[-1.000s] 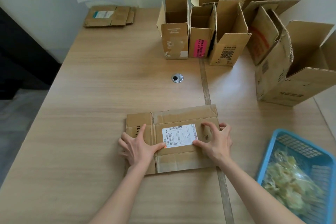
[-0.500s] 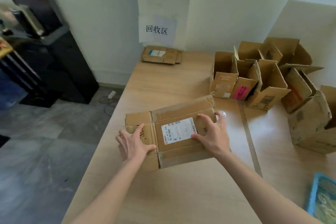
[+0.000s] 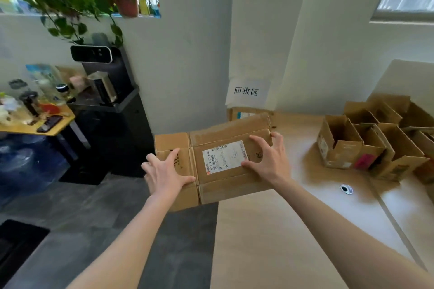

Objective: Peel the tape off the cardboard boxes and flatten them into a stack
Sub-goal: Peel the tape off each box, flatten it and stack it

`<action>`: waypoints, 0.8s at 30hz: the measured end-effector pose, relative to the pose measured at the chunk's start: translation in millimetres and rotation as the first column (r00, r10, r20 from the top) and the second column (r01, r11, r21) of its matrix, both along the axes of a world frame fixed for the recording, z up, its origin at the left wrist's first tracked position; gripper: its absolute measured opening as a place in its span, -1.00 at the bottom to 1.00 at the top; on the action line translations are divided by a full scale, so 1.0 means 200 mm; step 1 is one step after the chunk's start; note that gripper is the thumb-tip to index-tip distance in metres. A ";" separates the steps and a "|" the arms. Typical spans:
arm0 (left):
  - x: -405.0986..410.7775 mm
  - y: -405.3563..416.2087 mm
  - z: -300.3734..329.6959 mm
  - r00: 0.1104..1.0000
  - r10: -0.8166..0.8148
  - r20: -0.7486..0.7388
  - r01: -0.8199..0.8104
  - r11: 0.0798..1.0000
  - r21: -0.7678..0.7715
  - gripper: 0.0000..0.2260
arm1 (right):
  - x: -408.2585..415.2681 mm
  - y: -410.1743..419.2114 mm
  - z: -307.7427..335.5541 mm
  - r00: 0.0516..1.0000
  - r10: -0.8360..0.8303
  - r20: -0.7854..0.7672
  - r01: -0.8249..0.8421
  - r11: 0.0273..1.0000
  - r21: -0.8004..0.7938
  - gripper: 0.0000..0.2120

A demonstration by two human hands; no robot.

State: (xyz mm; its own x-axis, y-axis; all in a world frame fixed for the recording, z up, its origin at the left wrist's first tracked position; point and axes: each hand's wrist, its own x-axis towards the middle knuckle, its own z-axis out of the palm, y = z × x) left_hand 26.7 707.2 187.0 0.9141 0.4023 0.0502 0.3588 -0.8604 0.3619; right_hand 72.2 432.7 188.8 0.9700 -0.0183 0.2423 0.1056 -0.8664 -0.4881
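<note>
Between both hands, left hand (image 3: 168,172) and right hand (image 3: 267,159), one flattened box (image 3: 225,162) is gripped with spread fingers. At the far wall a flat stack (image 3: 244,114) waits, while several boxes (image 3: 366,143) are not yet flattened.

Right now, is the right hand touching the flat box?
Touching. The head view shows the right hand spread on the flat box, thumb on its white label, fingers curled over the far edge.

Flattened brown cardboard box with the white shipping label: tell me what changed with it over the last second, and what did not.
The flattened brown cardboard box went from lying on the light wooden table to being carried up and leftward, partly past the table edge, toward the flat cardboard under the white paper wall sign. The left hand and right hand hold it at its ends as before. The open brown boxes stayed put.
</note>
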 end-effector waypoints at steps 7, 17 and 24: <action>0.48 0.34 0.05 0.996 -0.088 0.004 0.088 0.995 0.051 -0.07 | 0.42 0.31 -0.01 0.998 -0.059 0.004 0.059 0.998 0.017 -0.21; 1.34 0.45 -0.07 0.937 -0.313 -0.157 0.327 0.942 0.071 -0.09 | 0.95 0.39 -0.30 0.964 -0.227 -0.135 0.243 0.963 0.116 -0.22; 1.87 0.16 -0.19 0.863 -0.456 -0.219 0.463 0.886 -0.020 -0.08 | 1.29 0.12 -0.35 0.908 -0.355 -0.222 0.376 0.925 0.060 -0.22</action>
State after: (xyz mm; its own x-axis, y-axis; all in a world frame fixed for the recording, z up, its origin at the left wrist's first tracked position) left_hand 399.8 739.0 149.9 0.9851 -0.0645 -0.1591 -0.0156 -0.9564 0.2916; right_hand 330.8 457.6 118.3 0.9188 -0.3944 0.0190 -0.3196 -0.7712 -0.5506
